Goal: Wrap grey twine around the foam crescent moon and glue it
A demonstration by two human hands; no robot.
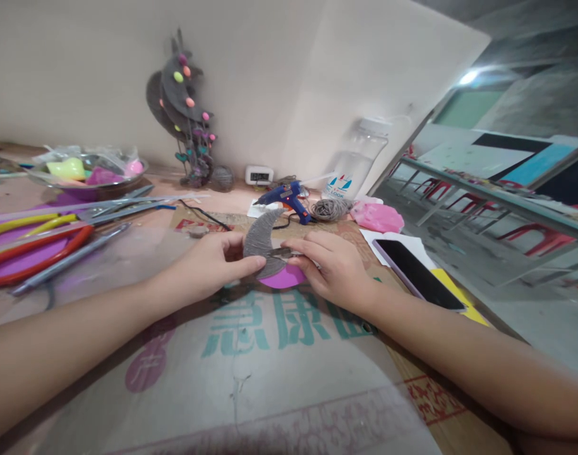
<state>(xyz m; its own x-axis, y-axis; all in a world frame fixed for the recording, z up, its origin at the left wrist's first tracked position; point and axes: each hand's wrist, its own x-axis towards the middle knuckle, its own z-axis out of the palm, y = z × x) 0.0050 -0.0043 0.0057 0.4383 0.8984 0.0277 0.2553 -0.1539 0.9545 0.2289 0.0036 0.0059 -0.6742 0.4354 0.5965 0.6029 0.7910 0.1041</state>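
Observation:
A crescent shape (260, 246) wrapped in grey yarn stands tilted between my two hands, over the cardboard. Its lower part is bare purple (285, 277). My left hand (222, 262) is closed on the wrapped side, thumb in front and fingers behind. On the other side, my right hand (333, 268) pinches a small grey-brown bundle (281, 252) that looks like yarn, close against the crescent's inner curve. The right fingers hide the crescent's purple end, so I cannot tell whether they also grip it.
Beyond my hands are a blue glue gun (289, 199), a coil of grey yarn (332, 209), a small clock (259, 175) and a water bottle (355, 161). Scissors (56, 268) lie left, near a metal bowl (122, 183). A phone (419, 275) rests right. A decorated crescent ornament (179, 95) stands behind.

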